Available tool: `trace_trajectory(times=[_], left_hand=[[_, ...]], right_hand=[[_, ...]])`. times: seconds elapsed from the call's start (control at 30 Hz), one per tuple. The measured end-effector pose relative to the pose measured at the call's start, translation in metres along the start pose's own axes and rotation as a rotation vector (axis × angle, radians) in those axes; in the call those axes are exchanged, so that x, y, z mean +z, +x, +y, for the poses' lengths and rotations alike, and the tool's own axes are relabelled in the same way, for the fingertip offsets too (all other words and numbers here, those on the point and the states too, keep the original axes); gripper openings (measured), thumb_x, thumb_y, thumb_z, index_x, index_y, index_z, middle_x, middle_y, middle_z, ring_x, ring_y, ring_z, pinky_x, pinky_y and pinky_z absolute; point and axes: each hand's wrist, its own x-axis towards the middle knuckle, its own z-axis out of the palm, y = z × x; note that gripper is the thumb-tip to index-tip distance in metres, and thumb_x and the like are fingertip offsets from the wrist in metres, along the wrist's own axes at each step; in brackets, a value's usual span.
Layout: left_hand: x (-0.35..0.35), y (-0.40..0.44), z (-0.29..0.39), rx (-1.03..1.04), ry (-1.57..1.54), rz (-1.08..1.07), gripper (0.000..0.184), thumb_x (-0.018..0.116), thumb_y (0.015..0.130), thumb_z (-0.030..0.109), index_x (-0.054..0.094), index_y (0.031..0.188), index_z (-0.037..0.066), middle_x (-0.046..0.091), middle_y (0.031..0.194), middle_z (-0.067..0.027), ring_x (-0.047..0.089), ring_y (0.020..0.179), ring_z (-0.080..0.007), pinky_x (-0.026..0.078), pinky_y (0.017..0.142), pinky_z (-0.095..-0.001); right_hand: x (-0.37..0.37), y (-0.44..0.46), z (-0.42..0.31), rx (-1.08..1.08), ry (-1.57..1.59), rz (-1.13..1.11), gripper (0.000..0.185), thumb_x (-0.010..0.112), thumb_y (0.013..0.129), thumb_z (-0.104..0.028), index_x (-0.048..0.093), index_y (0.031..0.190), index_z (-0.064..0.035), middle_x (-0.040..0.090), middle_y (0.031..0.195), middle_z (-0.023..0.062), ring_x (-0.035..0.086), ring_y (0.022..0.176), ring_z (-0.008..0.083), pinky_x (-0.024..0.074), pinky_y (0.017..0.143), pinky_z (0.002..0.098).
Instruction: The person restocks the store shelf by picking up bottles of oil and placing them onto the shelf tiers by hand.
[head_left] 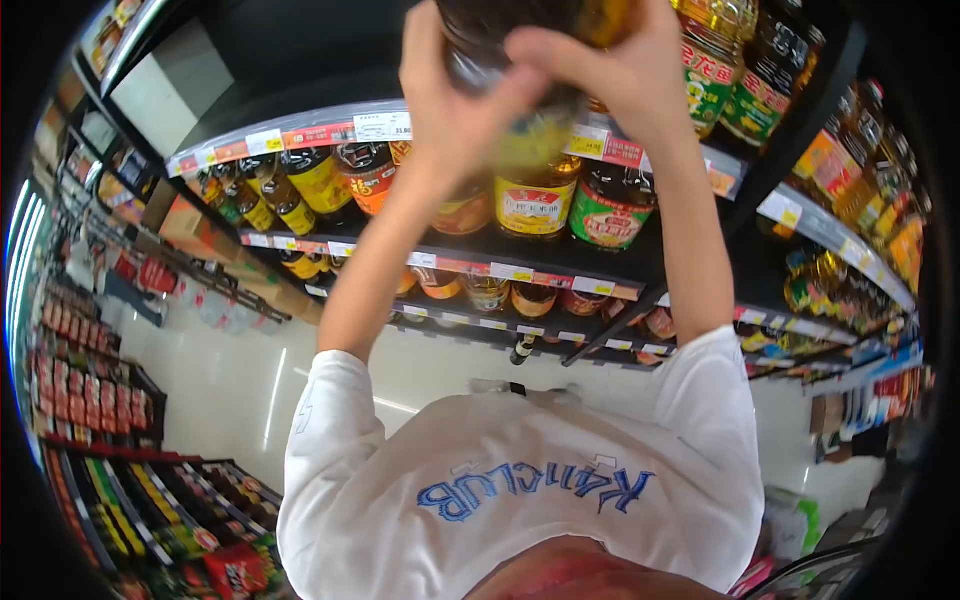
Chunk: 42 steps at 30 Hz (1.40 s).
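Both hands are raised at the upper shelf around a large cooking oil bottle, which is dark with a yellow label and smeared by motion. My left hand grips its left side. From the right, my right hand grips it, thumb across the front. The top of the frame cuts off part of the bottle. Just below it on the lower shelf stand an oil bottle with a yellow-and-white label and a dark oil bottle with a green label.
A price-tag strip edges the upper shelf. Green-labelled oil bottles stand right of my hands, beside a black shelf post. Cardboard boxes sit at the left. Behind me are more stocked shelves and pale floor.
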Motion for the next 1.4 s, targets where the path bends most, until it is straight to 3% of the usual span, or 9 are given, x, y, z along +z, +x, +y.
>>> trace_trajectory(times=[0.23, 0.43, 0.53, 0.6, 0.77, 0.87, 1.0, 1.23, 1.4], left_hand=[[-0.025, 0.062, -0.039, -0.124, -0.068, -0.071, 0.048, 0.074, 0.091, 0.025, 0.054, 0.126, -0.002, 0.063, 0.112, -0.0105, 0.06, 0.104, -0.0171, 0.048, 0.092, -0.0325], [-0.029, 0.09, -0.107, -0.311, -0.156, -0.326, 0.059, 0.068, 0.095, 0.035, 0.05, 0.138, -0.001, 0.065, 0.123, -0.0148, 0.063, 0.109, -0.0204, 0.049, 0.095, -0.034], [-0.026, 0.081, -0.145, -0.316, -0.108, -0.278, 0.062, 0.069, 0.093, 0.046, 0.06, 0.132, -0.001, 0.068, 0.108, -0.0095, 0.059, 0.113, -0.0197, 0.043, 0.101, -0.0345], [-0.026, 0.08, -0.156, -0.302, -0.007, -0.271, 0.06, 0.064, 0.096, 0.048, 0.063, 0.13, -0.002, 0.069, 0.111, -0.0124, 0.06, 0.114, -0.0206, 0.041, 0.104, -0.0342], [-0.031, 0.074, -0.119, -0.244, 0.019, -0.323, 0.058, 0.07, 0.092, 0.036, 0.058, 0.133, -0.003, 0.061, 0.128, -0.0195, 0.058, 0.12, -0.0231, 0.045, 0.101, -0.0369], [-0.02, 0.048, -0.099, -0.123, 0.318, -0.235, 0.088, 0.082, 0.078, 0.023, 0.037, 0.147, -0.006, 0.053, 0.137, -0.0242, 0.055, 0.127, -0.0311, 0.045, 0.105, -0.0385], [-0.014, 0.038, -0.124, -0.014, 0.363, -0.232, 0.098, 0.076, 0.079, 0.025, 0.021, 0.155, -0.005, 0.041, 0.145, -0.0258, 0.054, 0.126, -0.0416, 0.051, 0.099, -0.0407], [-0.029, 0.05, -0.114, -0.123, 0.158, -0.451, 0.102, 0.077, 0.085, 0.031, 0.014, 0.157, -0.003, 0.034, 0.152, -0.0281, 0.049, 0.134, -0.0379, 0.044, 0.106, -0.0418], [-0.068, 0.097, -0.128, -0.664, -0.235, -0.443, 0.07, 0.052, 0.101, 0.052, 0.042, 0.15, 0.002, 0.045, 0.152, -0.0146, 0.042, 0.142, -0.0306, 0.039, 0.112, -0.0423]], right_hand=[[0.027, 0.069, 0.037, 0.211, -0.071, 0.022, 0.082, 0.093, 0.069, -0.033, 0.05, 0.129, 0.0034, 0.064, 0.122, 0.015, 0.063, 0.111, 0.0225, 0.0504, 0.096, 0.0357], [0.035, 0.087, 0.058, 0.283, -0.301, 0.126, 0.09, 0.092, 0.067, -0.039, 0.049, 0.131, 0.0082, 0.062, 0.123, 0.0216, 0.062, 0.113, 0.0274, 0.0507, 0.096, 0.0379], [0.043, 0.087, 0.08, 0.347, -0.537, 0.221, 0.092, 0.089, 0.069, -0.041, 0.047, 0.133, 0.011, 0.059, 0.131, 0.0276, 0.062, 0.118, 0.0323, 0.0516, 0.096, 0.0387], [0.036, 0.089, 0.075, 0.398, -0.469, 0.012, 0.094, 0.088, 0.07, -0.042, 0.045, 0.133, 0.0137, 0.056, 0.134, 0.0322, 0.06, 0.121, 0.0369, 0.0511, 0.098, 0.0377], [0.049, 0.077, 0.08, 0.246, -0.758, 0.127, 0.113, 0.077, 0.081, -0.045, 0.012, 0.153, 0.0126, 0.029, 0.153, 0.0368, 0.034, 0.143, 0.0456, 0.0331, 0.117, 0.0421], [0.049, 0.055, 0.082, -0.343, -0.953, 0.149, 0.092, 0.073, 0.087, -0.031, 0.023, 0.152, 0.0101, 0.029, 0.155, 0.0331, 0.036, 0.141, 0.0471, 0.0344, 0.116, 0.0455], [0.063, 0.015, 0.082, -0.35, -0.769, 0.05, 0.07, 0.083, 0.074, -0.019, 0.053, 0.135, -0.0046, 0.05, 0.144, 0.0183, 0.058, 0.122, 0.0368, 0.0488, 0.101, 0.0435], [0.076, -0.033, 0.069, -0.346, -0.671, 0.045, 0.046, 0.079, 0.075, -0.013, 0.068, 0.119, -0.0071, 0.053, 0.143, 0.0165, 0.054, 0.127, 0.0374, 0.0452, 0.106, 0.0464], [0.065, -0.029, 0.066, -0.311, -0.784, 0.066, 0.045, 0.077, 0.077, -0.012, 0.069, 0.121, -0.0051, 0.062, 0.134, 0.0143, 0.057, 0.124, 0.0362, 0.0461, 0.105, 0.0455]])
